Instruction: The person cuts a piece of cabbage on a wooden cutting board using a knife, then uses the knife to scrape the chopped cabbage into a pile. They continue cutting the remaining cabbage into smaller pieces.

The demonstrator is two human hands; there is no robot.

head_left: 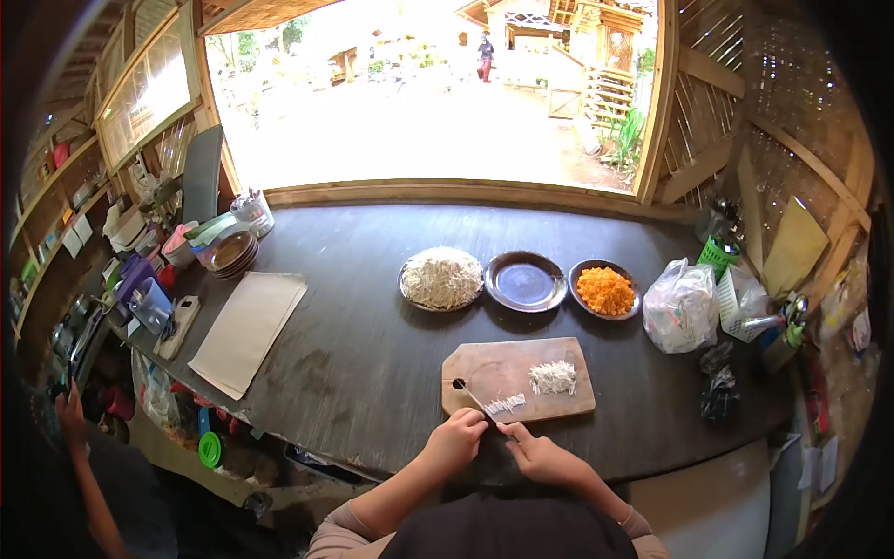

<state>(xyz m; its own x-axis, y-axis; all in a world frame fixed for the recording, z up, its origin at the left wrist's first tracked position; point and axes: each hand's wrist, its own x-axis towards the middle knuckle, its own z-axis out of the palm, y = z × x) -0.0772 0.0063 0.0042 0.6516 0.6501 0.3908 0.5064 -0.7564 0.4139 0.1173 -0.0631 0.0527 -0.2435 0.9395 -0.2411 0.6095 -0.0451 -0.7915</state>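
Observation:
A wooden cutting board [503,356] with a hole at its left end lies near the table's front edge. My right hand [540,456] is closed around the handle of a knife [480,403], whose thin blade points up and left across the board. Beside the blade lies a short row of cut white pieces [506,403]. A larger heap of chopped white pieces [553,377] sits on the board's right half. My left hand [453,442] is curled shut at the board's near left edge, close to the blade; whatever its fingers hold is hidden.
Behind the board stand a plate of white shreds [441,278], a dark plate [526,281] and a bowl of orange chopped food [605,291]. Plastic bags [682,306] lie right. Paper sheets [248,333] and stacked plates [233,254] lie left. Another person's hand [71,415] shows far left.

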